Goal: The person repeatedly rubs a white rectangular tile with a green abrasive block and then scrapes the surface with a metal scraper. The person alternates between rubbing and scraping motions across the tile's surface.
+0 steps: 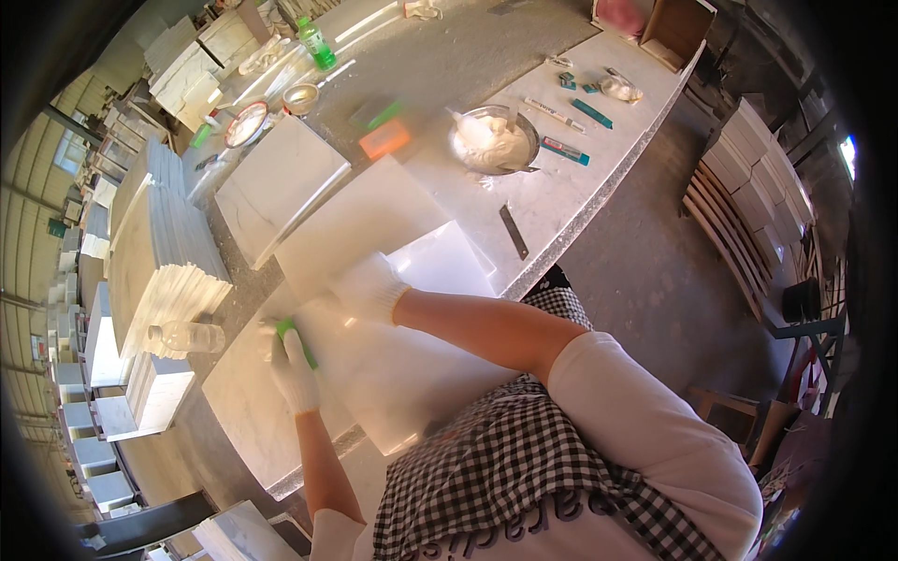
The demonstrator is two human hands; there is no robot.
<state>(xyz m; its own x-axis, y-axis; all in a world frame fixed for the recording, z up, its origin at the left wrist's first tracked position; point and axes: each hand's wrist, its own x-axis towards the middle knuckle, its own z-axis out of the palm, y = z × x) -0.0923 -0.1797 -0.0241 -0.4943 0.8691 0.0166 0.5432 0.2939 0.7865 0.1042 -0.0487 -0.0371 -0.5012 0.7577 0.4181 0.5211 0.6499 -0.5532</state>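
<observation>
One glossy pale slab (360, 374) laid on table (561, 210), beneath right hand (367, 288); work judged underway, finish not shown. Green block (308, 350) pinched in grip of left hand (292, 369); right grip blurred, state cannot be told. White paste (496, 148) left in bowl (535, 140). Orange block (384, 139), dark flat strip (514, 232) also set on table. Stacked slabs (756, 164) kept at workshop's right.

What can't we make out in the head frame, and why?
- Green tool: full shape, head view; gloved left hand partly covers it.
- Gloved right hand: finger positions and anything beneath, head view; blur and the hand itself.
- Orange block: surface detail, head view; blur.
- Pink item: its kind, head view; blurred near the upper edge.
</observation>
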